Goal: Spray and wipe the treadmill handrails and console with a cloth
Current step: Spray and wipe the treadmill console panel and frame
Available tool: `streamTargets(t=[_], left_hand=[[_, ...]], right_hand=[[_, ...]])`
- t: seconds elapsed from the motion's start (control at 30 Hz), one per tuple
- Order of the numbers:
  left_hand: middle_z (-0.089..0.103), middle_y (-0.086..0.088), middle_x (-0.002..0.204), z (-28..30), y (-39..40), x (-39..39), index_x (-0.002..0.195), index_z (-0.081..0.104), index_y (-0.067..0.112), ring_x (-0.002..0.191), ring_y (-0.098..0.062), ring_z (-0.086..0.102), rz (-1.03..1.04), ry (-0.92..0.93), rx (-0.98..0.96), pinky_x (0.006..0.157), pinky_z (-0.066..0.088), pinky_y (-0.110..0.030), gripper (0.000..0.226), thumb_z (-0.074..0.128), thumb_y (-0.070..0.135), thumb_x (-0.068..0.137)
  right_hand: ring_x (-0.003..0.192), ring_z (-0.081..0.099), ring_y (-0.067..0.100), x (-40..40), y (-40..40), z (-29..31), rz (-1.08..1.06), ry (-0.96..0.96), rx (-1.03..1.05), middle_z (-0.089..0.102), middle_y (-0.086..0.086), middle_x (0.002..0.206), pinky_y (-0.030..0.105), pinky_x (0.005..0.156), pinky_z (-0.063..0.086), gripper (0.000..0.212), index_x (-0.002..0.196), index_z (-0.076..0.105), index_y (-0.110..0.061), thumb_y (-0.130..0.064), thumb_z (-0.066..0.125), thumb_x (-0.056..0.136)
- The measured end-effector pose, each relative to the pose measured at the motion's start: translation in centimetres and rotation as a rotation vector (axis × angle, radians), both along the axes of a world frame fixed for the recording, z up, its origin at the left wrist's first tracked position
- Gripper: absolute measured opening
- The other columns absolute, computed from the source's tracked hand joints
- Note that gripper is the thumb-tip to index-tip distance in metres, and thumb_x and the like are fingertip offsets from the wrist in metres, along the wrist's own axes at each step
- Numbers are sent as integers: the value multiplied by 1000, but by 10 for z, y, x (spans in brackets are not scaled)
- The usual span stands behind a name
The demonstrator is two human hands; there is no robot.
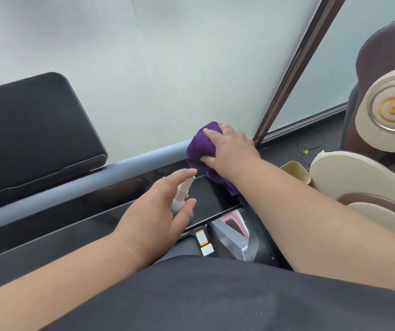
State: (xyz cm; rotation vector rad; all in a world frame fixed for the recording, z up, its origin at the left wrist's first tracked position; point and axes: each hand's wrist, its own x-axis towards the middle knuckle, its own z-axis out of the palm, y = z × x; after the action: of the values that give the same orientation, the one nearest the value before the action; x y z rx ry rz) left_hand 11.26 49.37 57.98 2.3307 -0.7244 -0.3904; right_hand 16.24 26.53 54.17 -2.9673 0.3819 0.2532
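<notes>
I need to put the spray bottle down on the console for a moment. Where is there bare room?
The dark console shelf lies bare left of the left hand, between the grey rail and the near edge, below the black screen. The right end is crowded: the right hand presses the purple cloth there, and the spray bottle hovers beside it.

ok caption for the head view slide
Right hand wipes treadmill rail with purple cloth; left hand holds spray bottle.

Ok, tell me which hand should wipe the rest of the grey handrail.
Right. The right hand already presses the purple cloth on the grey handrail; the left hand holds the spray bottle.
</notes>
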Motion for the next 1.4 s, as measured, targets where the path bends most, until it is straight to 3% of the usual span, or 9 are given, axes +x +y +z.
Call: streamTargets(t=[0.23,0.37,0.53,0.8,1.2,1.4], left_hand=[[53,22,113,6,-15,-5,124,21,65,95,5,53,-74,12,25,81,44,-24,54,56,39,92],[54,22,112,6,-19,-5,125,22,64,93,4,54,-85,8,29,83,47,-28,53,56,40,92],[55,21,112,3,-19,-4,126,24,64,92,1,56,-79,12,33,82,47,-28,53,57,41,92],[53,24,112,-5,-30,-15,125,22,63,93,0,52,-130,19,57,82,44,-27,54,57,39,92],[52,24,115,-4,-35,-10,126,21,64,89,0,52,-211,19,88,76,41,-26,53,55,42,92],[52,26,112,-7,-44,-7,125,24,62,90,9,48,-253,-2,85,75,38,-22,52,57,39,92]], right_hand=[[139,36,30,-62,-24,-12,-176,-2,241,21,7,160,39,111,35,81,154,22,-36,-52,65,87],[134,42,31,-124,-14,-13,-228,38,209,21,8,159,40,108,39,83,155,18,-35,-51,64,89],[133,41,32,-134,-5,-15,-227,17,164,16,11,160,40,105,40,82,155,17,-30,-49,63,91],[129,46,37,-33,-15,-18,-195,-26,139,22,13,157,43,105,41,81,156,18,-26,-49,62,91],[133,41,27,-200,0,-20,-309,-34,226,23,4,159,37,106,40,83,154,21,-33,-49,66,87],[122,49,32,-181,5,-23,-321,-39,142,20,10,159,41,100,46,82,155,18,-28,-53,61,89]])
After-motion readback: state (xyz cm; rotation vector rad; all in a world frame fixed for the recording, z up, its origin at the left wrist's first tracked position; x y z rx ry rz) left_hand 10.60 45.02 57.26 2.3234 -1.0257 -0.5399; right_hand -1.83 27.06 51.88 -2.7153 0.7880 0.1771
